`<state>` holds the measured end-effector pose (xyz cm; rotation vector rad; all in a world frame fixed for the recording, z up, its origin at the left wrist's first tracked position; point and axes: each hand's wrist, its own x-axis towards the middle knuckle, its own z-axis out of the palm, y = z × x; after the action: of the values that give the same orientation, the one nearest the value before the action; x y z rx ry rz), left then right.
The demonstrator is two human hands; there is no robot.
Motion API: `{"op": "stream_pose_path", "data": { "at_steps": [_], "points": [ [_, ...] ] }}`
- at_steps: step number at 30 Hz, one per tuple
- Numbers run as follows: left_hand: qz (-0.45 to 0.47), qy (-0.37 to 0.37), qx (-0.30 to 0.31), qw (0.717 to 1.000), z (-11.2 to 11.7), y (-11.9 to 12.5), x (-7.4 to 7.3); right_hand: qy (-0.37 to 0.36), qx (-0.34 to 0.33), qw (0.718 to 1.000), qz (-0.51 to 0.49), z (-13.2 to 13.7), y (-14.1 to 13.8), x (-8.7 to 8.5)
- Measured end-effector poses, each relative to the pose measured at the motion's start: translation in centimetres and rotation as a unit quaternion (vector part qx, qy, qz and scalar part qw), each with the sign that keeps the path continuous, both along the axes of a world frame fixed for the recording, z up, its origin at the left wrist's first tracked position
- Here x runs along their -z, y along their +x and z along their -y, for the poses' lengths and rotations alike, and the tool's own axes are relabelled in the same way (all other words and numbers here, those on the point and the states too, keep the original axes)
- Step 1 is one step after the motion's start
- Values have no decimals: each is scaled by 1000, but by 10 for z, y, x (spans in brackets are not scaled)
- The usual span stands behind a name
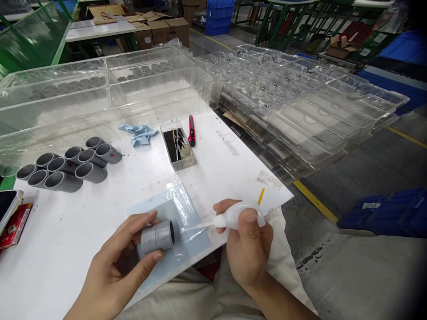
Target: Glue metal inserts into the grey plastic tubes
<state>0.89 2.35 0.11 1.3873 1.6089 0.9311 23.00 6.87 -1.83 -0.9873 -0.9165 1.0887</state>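
I count one grey tube (156, 237) in my left hand (116, 262) and, as best I can tell, ten more of the same in a heap (65, 166) well beyond that hand, toward its outer side. There is one squeeze bottle (238, 216), one red utility knife (191, 130), one crumpled blue cloth (138, 133) and one small clear box (178, 149), the last three all far ahead of my hands.

My left hand is curled halfway closed around the grey tube, with the thumb on top and the fingers underneath, holding it just above the worktop (66, 231). The tube's open mouth faces my right hand (248, 249). My right hand is closed tightly around the squeeze bottle, thumb pressed on its body. The long thin nozzle points across at the tube's mouth. The tip is just beside the rim, but I cannot tell whether it touches.

The tubes are short, matte plastic cylinders, hollow with thick walls. The bottle is soft, milky and translucent. Under and between my hands lies a pale blue sheet (187, 246) with a glossy, wrinkled clear film on it. The worktop is a smooth white board. The clear box holds black foam, thin sticks and a small jar. Beyond it, stacks of moulded clear trays (100, 89) glint.
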Motion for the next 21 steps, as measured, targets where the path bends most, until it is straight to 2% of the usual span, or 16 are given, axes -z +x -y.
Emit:
{"op": "stream_pose_path", "data": {
  "at_steps": [4, 8, 15, 21],
  "points": [
    [29, 50, -5, 998, -4, 0, 5, 25, -31, 999, 23, 1, 1, 0],
    [63, 81, 21, 995, -5, -5, 10, 58, -56, 994, 78, 1, 0, 0],
    [122, 0, -20, 992, -4, 2, 1, 76, -65, 989, 106, 3, -8, -2],
    [140, -16, -32, 990, -3, 0, 0, 65, -65, 989, 114, 1, -12, 2]
  ]
}}
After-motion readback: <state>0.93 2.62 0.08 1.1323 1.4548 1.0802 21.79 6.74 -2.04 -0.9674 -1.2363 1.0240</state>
